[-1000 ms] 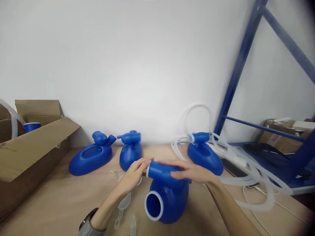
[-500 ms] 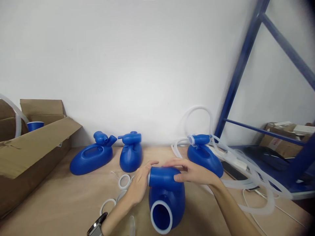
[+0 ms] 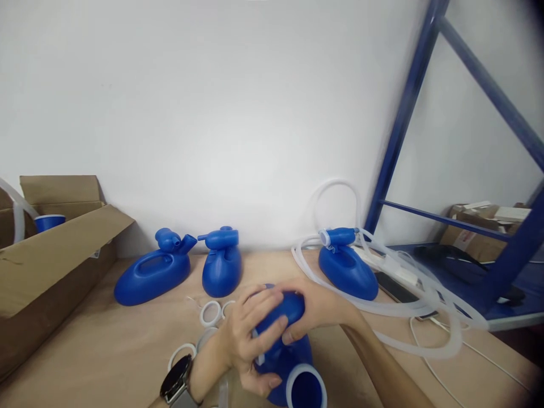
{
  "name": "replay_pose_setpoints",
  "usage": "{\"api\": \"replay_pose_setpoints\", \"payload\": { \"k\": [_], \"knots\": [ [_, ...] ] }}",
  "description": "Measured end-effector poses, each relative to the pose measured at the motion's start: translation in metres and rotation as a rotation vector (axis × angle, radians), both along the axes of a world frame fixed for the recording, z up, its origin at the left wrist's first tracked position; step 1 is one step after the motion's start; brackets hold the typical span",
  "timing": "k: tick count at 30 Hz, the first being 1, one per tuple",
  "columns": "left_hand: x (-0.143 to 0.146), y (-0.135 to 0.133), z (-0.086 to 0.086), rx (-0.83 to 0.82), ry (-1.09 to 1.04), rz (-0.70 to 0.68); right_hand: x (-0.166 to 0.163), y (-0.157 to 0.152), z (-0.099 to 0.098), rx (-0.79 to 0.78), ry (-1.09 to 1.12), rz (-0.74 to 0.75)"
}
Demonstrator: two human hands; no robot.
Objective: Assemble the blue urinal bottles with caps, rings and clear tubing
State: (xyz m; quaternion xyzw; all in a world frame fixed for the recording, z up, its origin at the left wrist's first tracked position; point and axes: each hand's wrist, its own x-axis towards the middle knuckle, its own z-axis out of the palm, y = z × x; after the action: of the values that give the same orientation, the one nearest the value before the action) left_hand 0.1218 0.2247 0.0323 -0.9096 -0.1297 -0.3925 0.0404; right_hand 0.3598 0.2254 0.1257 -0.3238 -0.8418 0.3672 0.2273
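Observation:
A blue plastic vessel (image 3: 285,354) with a white-rimmed round mouth (image 3: 305,390) stands on the wooden table (image 3: 106,351) right in front of me. My left hand (image 3: 249,334), with a watch on its wrist, wraps round the vessel's upper neck from the left. From the right, my right hand (image 3: 317,309) closes over the top of the same neck. Loose white rings (image 3: 211,313) lie on the table just left of my hands.
Three more blue vessels stand near the wall: two at the left (image 3: 153,271) (image 3: 221,262) and one at the right (image 3: 346,266) with clear tubing (image 3: 408,309) coiled around it. An open cardboard box (image 3: 46,255) sits at the left. A blue metal rack (image 3: 488,249) rises at the right.
The vessel has turned so that its white-rimmed mouth points lower right. My left hand moved from the neck's end to wrap over it, and both hands closed tighter.

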Motion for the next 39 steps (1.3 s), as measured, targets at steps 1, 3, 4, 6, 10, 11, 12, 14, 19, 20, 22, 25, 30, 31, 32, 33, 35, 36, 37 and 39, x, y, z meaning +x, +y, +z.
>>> {"api": "replay_pose_setpoints", "payload": {
  "k": [1,3,4,6,10,11,12,14,19,20,22,25,30,31,32,33,35,36,37,39],
  "knots": [
    [0.002,0.001,0.005,-0.059,0.09,-0.032,0.001,0.0,0.0,-0.021,-0.005,-0.013],
    [0.006,0.002,0.021,-0.248,0.3,-0.115,0.002,0.0,0.0,-0.07,-0.002,-0.036],
    [0.008,0.001,0.032,-0.373,0.391,-0.147,0.003,0.0,0.001,-0.086,-0.001,-0.045],
    [0.011,0.0,0.056,-0.651,0.538,-0.202,0.003,0.0,0.002,-0.109,-0.012,-0.039],
    [0.015,-0.001,0.091,-0.986,0.682,-0.333,0.0,-0.001,0.003,-0.166,-0.011,-0.015],
    [0.016,-0.001,0.094,-1.003,0.651,-0.36,0.0,-0.001,0.003,-0.178,0.005,-0.011],
    [0.017,-0.001,0.096,-1.001,0.613,-0.382,-0.001,-0.001,0.003,-0.181,0.02,-0.009],
    [0.02,-0.001,0.094,-0.946,0.571,-0.398,-0.002,-0.001,0.003,-0.165,0.041,-0.002],
    [0.019,-0.001,0.06,-0.484,0.439,-0.317,-0.005,-0.001,0.001,-0.052,0.052,0.056],
    [0.017,-0.002,0.051,-0.302,0.367,-0.31,-0.006,0.0,0.001,-0.037,0.047,0.062],
    [0.013,-0.007,0.033,0.078,0.158,-0.245,-0.006,0.0,-0.001,-0.021,0.05,0.055],
    [0.01,-0.018,0.015,0.32,-0.183,-0.064,-0.006,0.0,-0.003,-0.033,0.04,0.017],
    [0.032,-0.036,0.001,-0.226,-0.624,0.096,-0.012,-0.008,0.001,-0.039,0.035,-0.063],
    [0.038,-0.038,-0.002,-0.412,-0.771,0.137,-0.014,-0.009,0.002,-0.001,0.026,-0.094],
    [0.045,-0.038,-0.004,-0.585,-0.911,0.169,-0.016,-0.01,0.002,0.043,0.006,-0.126],
    [0.05,-0.037,-0.006,-0.726,-1.014,0.182,-0.017,-0.011,0.001,0.081,-0.021,-0.152],
    [0.055,-0.032,-0.005,-0.894,-1.104,0.173,-0.018,-0.01,-0.001,0.105,-0.037,-0.182],
    [0.054,-0.029,-0.001,-0.935,-1.083,0.171,-0.018,-0.008,-0.003,0.083,-0.029,-0.196],
    [0.051,-0.026,0.005,-0.954,-1.031,0.185,-0.017,-0.007,-0.004,0.049,-0.015,-0.214],
    [0.041,-0.019,0.02,-0.977,-0.821,0.294,-0.014,-0.004,-0.005,-0.009,0.009,-0.266]
  ]
}}
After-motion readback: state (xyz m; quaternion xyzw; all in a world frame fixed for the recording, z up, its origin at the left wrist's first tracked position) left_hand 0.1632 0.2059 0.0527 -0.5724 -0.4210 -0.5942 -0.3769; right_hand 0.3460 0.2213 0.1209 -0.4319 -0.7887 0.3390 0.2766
